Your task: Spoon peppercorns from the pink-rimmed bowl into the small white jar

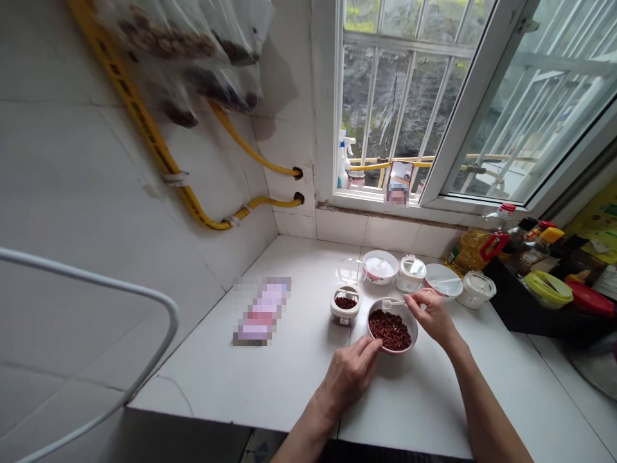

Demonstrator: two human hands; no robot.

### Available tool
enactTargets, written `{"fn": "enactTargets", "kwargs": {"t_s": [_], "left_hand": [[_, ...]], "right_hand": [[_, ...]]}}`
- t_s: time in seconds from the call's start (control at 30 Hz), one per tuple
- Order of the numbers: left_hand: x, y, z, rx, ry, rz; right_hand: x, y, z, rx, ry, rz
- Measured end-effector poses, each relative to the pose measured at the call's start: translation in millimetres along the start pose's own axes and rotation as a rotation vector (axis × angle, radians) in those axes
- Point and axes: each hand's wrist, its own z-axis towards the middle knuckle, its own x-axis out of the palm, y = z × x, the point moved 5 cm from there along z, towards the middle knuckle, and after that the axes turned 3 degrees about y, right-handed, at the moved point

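Note:
My left hand (pixel 354 370) pinches the near left rim of a white bowl (pixel 411 320) with a pinkish outside. Dark red dried grains, like peppercorns (pixel 389 333), lie in the bowl. Between the fingertips of my right hand (pixel 431 313) is the handle of a small white spoon (pixel 388 304), its head over the bowl's far side. The spoon's head looks light, and whether it carries anything is too small to tell. Left of the bowl stands a small seasoning jar (pixel 344 317), lid raised, with similar dark red grains inside.
Behind are a bowl of white grains (pixel 380 267), a lidded jar (pixel 411 273), a bowl with a white spoon (pixel 443 283) and another jar (pixel 477 289). An oil bottle (pixel 475 247) stands at the right, a blurred-out packet (pixel 263 312) at the left. A phone (pixel 400 177) leans at the window.

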Motion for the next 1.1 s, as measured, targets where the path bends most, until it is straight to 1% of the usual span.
{"fn": "enactTargets", "kwargs": {"t_s": [0.13, 0.2, 0.33, 0.47, 0.77, 0.9, 1.1], "left_hand": [[0.0, 0.2, -0.3, 0.011, -0.008, 0.004], [0.7, 0.6, -0.5, 0.007, 0.002, 0.006], [1.6, 1.0, -1.0, 0.005, 0.004, 0.006], [2.0, 1.8, -1.8, 0.009, -0.001, 0.001], [4.8, 4.3, -4.1, -0.023, 0.022, -0.012], [5.0, 4.6, -3.9, -0.035, 0.029, -0.011], [3.2, 3.6, -2.9, -0.025, 0.023, -0.019]], "right_hand": [[20.8, 5.4, -5.3, -0.019, 0.109, -0.009], [25.6, 8.5, -6.2, -0.018, 0.118, 0.007], [21.0, 3.3, -6.8, 0.046, 0.056, 0.06], [19.6, -4.1, -7.4, 0.088, 0.045, 0.126], [31.7, 0.1, -8.4, 0.075, 0.057, 0.14], [31.5, -0.1, -8.3, 0.081, 0.083, 0.15], [29.6, 2.5, -8.6, 0.089, 0.076, 0.206]]}}
